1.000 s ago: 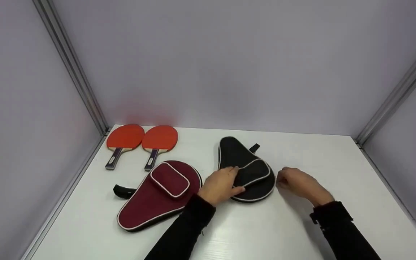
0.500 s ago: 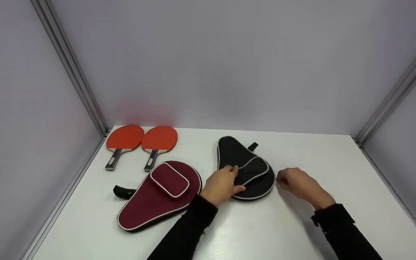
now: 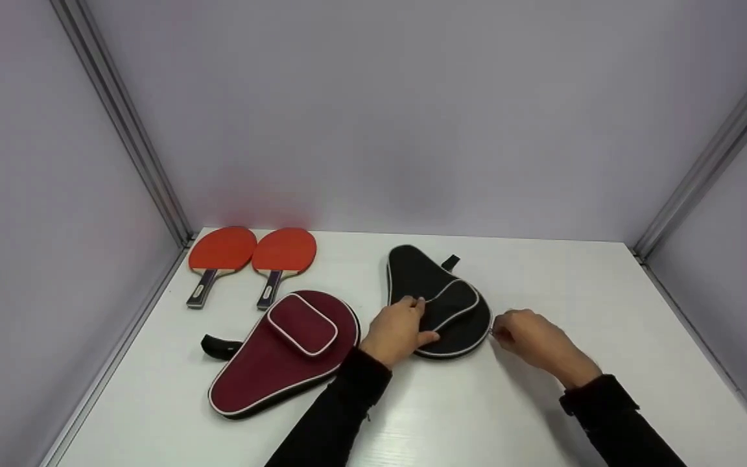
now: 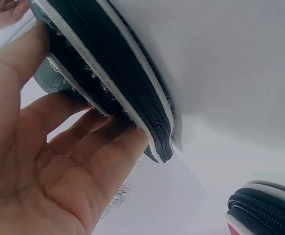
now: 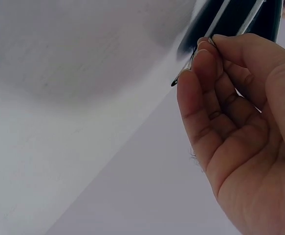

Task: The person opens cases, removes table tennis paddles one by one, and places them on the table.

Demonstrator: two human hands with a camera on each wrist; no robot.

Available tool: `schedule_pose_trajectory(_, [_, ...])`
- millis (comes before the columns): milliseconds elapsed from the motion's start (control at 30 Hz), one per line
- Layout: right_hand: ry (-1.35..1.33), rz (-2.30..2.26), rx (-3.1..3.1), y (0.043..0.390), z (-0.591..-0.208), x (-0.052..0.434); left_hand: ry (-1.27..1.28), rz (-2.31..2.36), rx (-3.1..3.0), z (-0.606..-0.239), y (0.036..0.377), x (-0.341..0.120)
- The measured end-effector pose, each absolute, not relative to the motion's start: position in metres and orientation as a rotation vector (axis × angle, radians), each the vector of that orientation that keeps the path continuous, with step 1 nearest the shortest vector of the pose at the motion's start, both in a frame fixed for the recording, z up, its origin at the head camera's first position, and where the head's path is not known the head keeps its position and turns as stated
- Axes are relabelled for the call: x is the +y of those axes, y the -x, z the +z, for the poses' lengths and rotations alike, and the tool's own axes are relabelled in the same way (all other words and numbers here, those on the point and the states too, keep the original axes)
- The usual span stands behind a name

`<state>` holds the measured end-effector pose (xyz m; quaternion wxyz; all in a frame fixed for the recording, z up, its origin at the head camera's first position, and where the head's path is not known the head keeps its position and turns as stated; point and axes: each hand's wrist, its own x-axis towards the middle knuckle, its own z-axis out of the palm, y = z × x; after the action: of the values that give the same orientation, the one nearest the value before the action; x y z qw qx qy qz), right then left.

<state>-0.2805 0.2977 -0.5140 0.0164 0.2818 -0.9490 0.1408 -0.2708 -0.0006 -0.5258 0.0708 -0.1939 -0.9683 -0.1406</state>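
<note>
The white tabletop (image 3: pixel 451 415) carries everything. Left of the grip lies a maroon fabric paddle case with white piping (image 3: pixel 283 353), and beyond it two red-faced wooden paddles (image 3: pixel 250 256). The black zippered fabric paddle case (image 3: pixel 435 305) sits between both hands. The left hand (image 3: pixel 396 331) clasps its near edge, thumb on top and fingers (image 4: pixel 100 147) beneath, seemingly to steady it. The right hand (image 3: pixel 529 337) pinches a small metal zipper pull (image 5: pixel 193 61) at the case's right rim.

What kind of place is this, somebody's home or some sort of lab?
Probably a recording booth, not a home: a bare white table boxed in by plain grey panels joined with metal corner strips, with two red paddles and their zip cases laid out on it.
</note>
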Motion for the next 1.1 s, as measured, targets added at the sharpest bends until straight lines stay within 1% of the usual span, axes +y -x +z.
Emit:
schedule_pose_trajectory(67, [-0.871, 0.435, -2.953, 0.277, -0.513, 0.295, 0.581, -0.414, -2.911, -0.527, 0.272, -0.001])
schedule_pose_trajectory(100, [-0.881, 0.430, -2.949, 0.275, -0.513, 0.294, 0.575, -0.431, -2.937, -0.512, 0.263, 0.000])
schedule_pose_trajectory(800, [-1.029, 0.318, -2.922, 0.247, -0.515, 0.260, 0.581, -0.389, -2.941, -0.512, 0.262, 0.000])
schedule_pose_trajectory(1100, [-1.152, 0.325, -2.831, 0.235, -0.518, 0.236, 0.622, -0.348, -2.920, -0.508, 0.259, -0.001])
